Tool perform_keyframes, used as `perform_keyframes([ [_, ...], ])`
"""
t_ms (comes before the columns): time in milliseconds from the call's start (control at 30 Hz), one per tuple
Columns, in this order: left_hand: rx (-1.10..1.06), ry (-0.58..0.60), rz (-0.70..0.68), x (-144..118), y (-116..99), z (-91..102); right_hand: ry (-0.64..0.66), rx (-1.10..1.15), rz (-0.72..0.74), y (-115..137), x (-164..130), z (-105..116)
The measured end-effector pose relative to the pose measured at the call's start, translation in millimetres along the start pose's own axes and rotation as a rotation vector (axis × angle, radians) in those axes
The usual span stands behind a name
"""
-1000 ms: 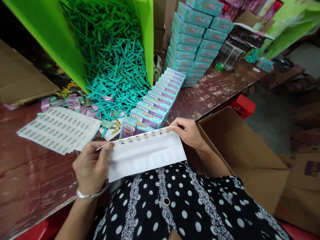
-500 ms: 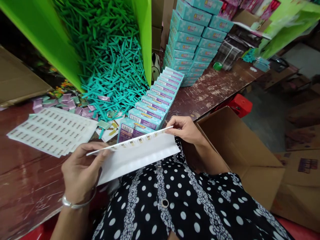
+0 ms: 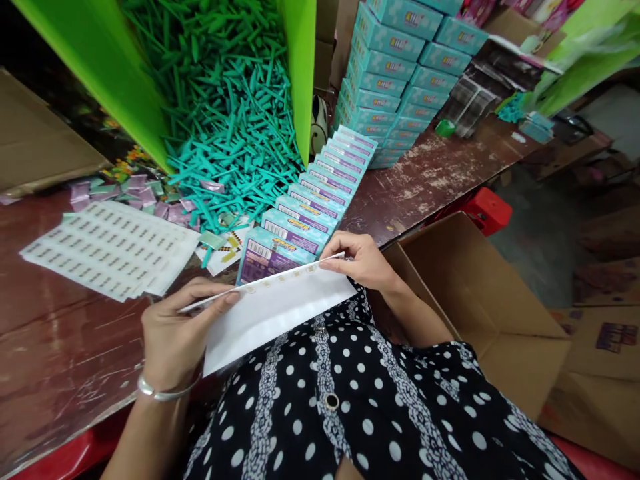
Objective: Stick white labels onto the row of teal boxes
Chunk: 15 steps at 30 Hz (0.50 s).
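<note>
While a brown cardboard panel (image 3: 40,133) stands at the far left, sheets of small printed labels (image 3: 110,250) lie in a loose, overlapping pile on the worn red-brown table (image 3: 60,347). Just behind them are scattered purple and green sachets (image 3: 145,195), beside a lime-green bin (image 3: 301,80) whose teal plastic sticks (image 3: 245,140) spill onto the tabletop. The left hand (image 3: 173,333), a silver bangle (image 3: 165,392) at its wrist, has its thumb and fingers closed on the left end of a white sheet (image 3: 285,310). That sheet slants up to the right in front of a polka-dot top (image 3: 325,413); the marks along its upper edge look like round stickers, though too pale to read. Beyond it a slanting row of teal-and-purple boxes (image 3: 305,217) runs away from the person. The right hand (image 3: 363,263) pinches the sheet's right end between thumb and bent fingers. Farther right come tall stacks of teal boxes (image 3: 395,67), a green tape roll (image 3: 445,128), an open cardboard carton (image 3: 480,293) and a red plastic stool (image 3: 487,210).
</note>
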<state>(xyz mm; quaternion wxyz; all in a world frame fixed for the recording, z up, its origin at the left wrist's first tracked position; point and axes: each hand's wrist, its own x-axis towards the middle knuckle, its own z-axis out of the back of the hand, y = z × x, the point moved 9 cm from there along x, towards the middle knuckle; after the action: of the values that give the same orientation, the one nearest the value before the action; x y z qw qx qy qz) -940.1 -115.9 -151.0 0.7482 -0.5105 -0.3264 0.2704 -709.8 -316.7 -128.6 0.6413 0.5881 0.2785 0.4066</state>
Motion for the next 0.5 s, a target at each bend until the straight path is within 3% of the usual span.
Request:
perform_keyframes([
  [233, 0.015, -0.073, 0.037, -4.5, -0.9, 6.8, -0.042, -0.131, 0.072, 7.6, -0.1, 3.2],
  [500, 0.126, -0.112, 0.033, 0.3, 2.0, 15.4, -0.01, -0.116, -0.036, -8.6, 5.6, 1.9],
])
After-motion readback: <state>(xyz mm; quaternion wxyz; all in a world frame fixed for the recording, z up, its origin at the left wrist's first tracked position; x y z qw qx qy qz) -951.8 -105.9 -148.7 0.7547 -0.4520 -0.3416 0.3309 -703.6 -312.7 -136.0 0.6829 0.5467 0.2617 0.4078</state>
